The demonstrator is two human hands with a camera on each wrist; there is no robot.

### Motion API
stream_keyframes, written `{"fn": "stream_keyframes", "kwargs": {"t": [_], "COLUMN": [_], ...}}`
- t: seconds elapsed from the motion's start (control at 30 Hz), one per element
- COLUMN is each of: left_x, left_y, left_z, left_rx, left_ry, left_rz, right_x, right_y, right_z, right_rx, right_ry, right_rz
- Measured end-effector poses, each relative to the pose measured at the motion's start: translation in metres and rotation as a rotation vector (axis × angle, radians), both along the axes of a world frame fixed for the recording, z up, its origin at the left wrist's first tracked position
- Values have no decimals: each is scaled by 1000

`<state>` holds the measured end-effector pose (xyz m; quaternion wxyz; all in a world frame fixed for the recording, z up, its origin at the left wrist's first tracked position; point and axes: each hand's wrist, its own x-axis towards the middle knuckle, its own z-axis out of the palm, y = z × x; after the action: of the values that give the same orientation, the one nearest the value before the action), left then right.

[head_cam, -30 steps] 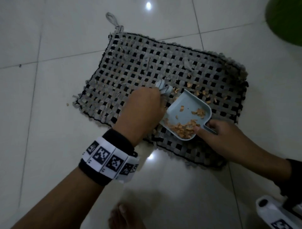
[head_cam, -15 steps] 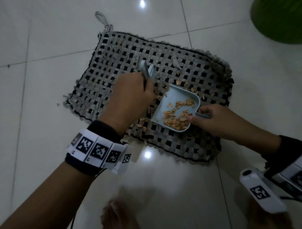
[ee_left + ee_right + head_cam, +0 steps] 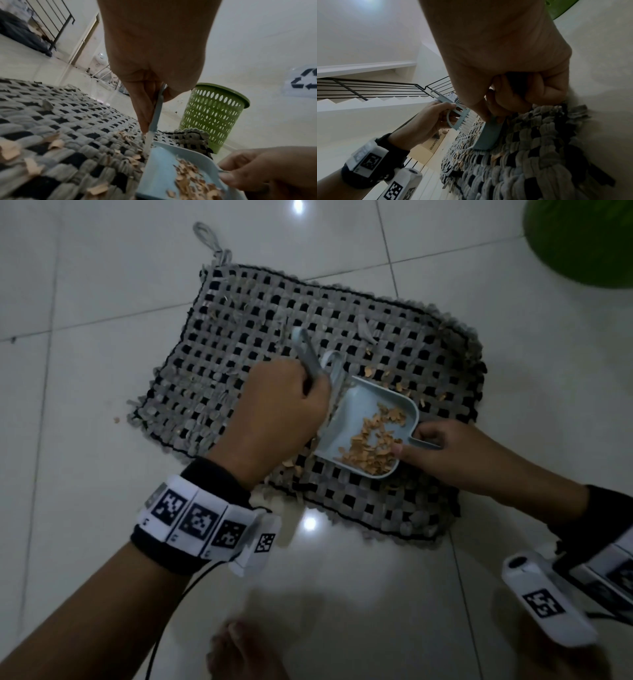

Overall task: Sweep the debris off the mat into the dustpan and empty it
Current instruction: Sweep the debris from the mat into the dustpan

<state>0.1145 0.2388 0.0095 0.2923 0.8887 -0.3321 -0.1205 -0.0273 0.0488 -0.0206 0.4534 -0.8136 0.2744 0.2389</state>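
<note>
1. A white tiled floor [image 3: 85,412] carries a woven grey and black mat [image 3: 239,313], lying flat with a fabric loop at its far left corner.
2. One lone chip [image 3: 116,419] lies on the tile just off the mat's left edge.
3. My left hand [image 3: 274,412] is over the middle of the mat, fingers curled round the handle of a small pale blue brush [image 3: 458,115]. The bristles point down at the open mouth of the dustpan. Whether they actually touch the pan's lip I cannot tell; the head view is dim there.
4. Tan debris [image 3: 56,143] lies scattered on the weave beside the pan's mouth, with more past its far edge.
5. The pale blue dustpan [image 3: 359,405] sits on the mat, right of centre, mouth facing my left hand. A heap of tan flakes [image 3: 373,446] lies inside it, towards the handle end.
6. My right hand [image 3: 459,453] grips the pan's short handle, thumb on top and fingers curled beneath.
7. A green perforated bin [image 3: 212,116] stands upright on the floor beyond the mat's far right corner, apart from the pan.
</note>
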Motion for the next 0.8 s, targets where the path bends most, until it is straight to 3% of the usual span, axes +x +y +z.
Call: {"fn": "stream_keyframes", "kwargs": {"t": [0.13, 0.37, 0.5, 0.6, 0.8], "left_x": [3, -50, -29, -12, -34], "left_y": [-2, -19, -12, -7, -13], "left_z": [-6, -18, -15, -14, -21], "left_rx": [90, -5, -110, -44, -9], "left_ry": [-140, -79, -80, -165, -165], "left_rz": [4, -138, -32, 44, -145], "right_x": [0, -1, -4, -4, -2], "right_y": [-1, -3, -4, -4, -6], "right_z": [-2, -5, -6, -7, -7], "right_rx": [21, 22, 48, 55, 37], "right_ry": [-6, -22, -35, -39, -37], "right_rz": [-8, 11, -12, -21, 20]}}
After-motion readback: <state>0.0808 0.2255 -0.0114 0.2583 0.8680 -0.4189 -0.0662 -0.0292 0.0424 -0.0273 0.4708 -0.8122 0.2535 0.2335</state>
